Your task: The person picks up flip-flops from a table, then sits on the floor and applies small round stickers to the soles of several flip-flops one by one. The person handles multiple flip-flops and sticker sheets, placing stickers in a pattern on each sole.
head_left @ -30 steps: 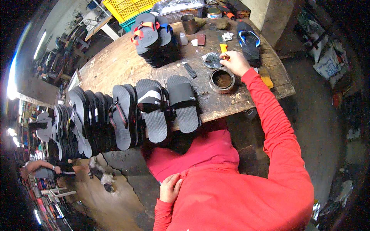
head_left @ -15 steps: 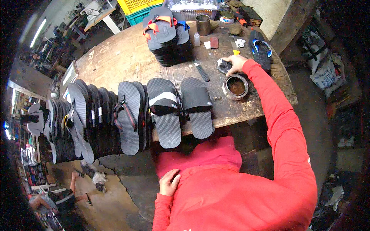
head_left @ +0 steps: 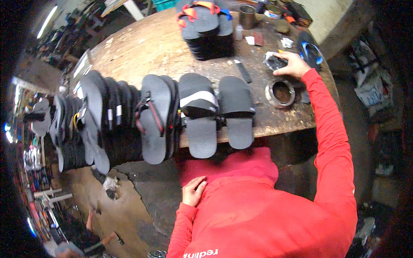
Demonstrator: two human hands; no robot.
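My right hand point(head_left: 294, 65) reaches out over the far right of the table. Its fingers and thumb are closed on a dark, shiny piece with a whitish edge point(head_left: 274, 62), perhaps a lid; its exact kind is unclear. Just nearer than this hand stands an open round tin point(head_left: 269, 95) with brown stuff inside. A yellow-orange tip point(head_left: 282, 52) shows behind the fingers. My left hand point(head_left: 195, 191) lies against my lap, fingers extended and holding nothing. At the table's near edge lie a black slide sandal point(head_left: 236, 103) and a slide with a white band point(head_left: 202, 135).
Several strap sandals point(head_left: 153, 144) stand packed along the near left edge. A sandal stack with orange straps point(head_left: 206, 21) is farther back. A dark-handled tool point(head_left: 243, 72), a small bottle point(head_left: 239, 32), a metal cup point(head_left: 247, 17) and a blue-trimmed sandal point(head_left: 310, 52) surround the work spot.
My view has shifted, so the table sits farther left to right. My right hand, with the dark piece, has moved slightly right and away from the tin. The left hand stays on my lap.
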